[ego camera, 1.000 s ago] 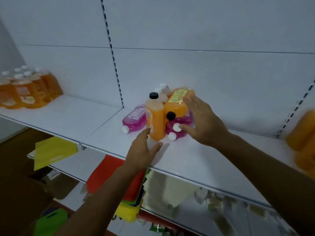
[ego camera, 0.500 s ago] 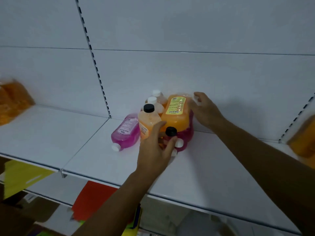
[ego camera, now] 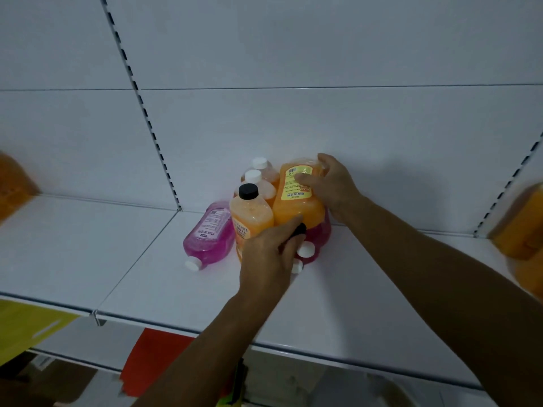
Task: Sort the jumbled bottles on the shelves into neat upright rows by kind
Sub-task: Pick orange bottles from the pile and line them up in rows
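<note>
I am looking at what reads as a shop: white metal shelf (ego camera: 152, 277) boards hang on slotted uprights (ego camera: 141, 101) against plain white back panels, stocked with labelled orange bottles (ego camera: 296, 198) and pink bottles (ego camera: 210, 236), with coloured paper goods (ego camera: 152, 362) on the lower tier.

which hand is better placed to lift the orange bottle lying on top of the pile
Right. The right hand already wraps the base end of the lying orange bottle, while the left hand only reaches its black cap end, low by the pink bottles.
</note>
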